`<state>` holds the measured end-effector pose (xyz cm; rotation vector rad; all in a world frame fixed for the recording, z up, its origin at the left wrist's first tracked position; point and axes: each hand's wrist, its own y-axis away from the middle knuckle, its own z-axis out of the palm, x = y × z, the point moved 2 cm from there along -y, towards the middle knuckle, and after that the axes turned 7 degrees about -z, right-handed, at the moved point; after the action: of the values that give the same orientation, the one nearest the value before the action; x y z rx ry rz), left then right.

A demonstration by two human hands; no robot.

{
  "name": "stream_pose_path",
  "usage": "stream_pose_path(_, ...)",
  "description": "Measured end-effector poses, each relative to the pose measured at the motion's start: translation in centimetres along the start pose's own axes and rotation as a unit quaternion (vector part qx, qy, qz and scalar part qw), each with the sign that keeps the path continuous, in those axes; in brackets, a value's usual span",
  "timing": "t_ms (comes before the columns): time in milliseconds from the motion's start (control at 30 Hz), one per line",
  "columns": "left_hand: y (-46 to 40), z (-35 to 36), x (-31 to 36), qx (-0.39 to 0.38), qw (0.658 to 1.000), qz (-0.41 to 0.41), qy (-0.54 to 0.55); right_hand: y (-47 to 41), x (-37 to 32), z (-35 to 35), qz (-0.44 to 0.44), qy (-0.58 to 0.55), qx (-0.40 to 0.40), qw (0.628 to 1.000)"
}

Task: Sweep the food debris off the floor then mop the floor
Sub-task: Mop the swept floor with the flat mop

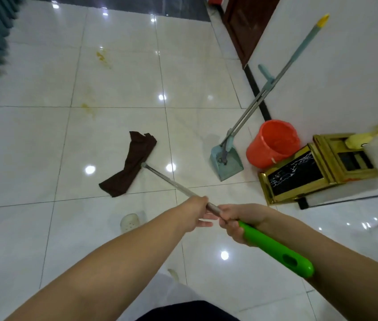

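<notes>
While the brown cloth (129,164) lies flat, both hands (215,217) clamped around mop pole (171,181).

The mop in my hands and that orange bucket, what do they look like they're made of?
Mop: shaft looks like bare metal, silvery and shiny; grip looks like glossy green plastic; head is a dark brown cloth, limp and creased. Orange bucket: probably plastic, smooth and evenly coloured.
</notes>
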<state>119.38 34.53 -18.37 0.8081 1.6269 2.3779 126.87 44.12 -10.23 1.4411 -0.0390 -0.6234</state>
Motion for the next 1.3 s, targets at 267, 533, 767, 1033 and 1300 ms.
stream_pose_path(267,0.6,7.2,-3.2,-0.074,0.993,-0.060,-0.073,6.5,4.3,-5.2,-0.001,-0.050,0.060,0.997)
stream_pose_path(533,0.8,10.0,-3.5,-0.097,0.983,-0.118,0.097,9.8,4.9,-6.0,0.014,-0.045,0.084,0.995)
stream_pose_path(767,0.1,7.6,-1.7,-0.058,0.971,-0.113,0.204,8.8,2.0,-3.3,0.002,0.082,0.093,0.992)
stream_pose_path(1033,0.2,2.8,3.1,-0.037,0.972,-0.073,0.219,6.2,-3.6,0.5,0.005,0.115,0.077,0.990)
stream_pose_path(1300,-0.6,-5.2,9.3,-0.016,0.962,-0.054,0.267,1.7,-10.6,6.9,0.005,0.131,0.046,0.990)
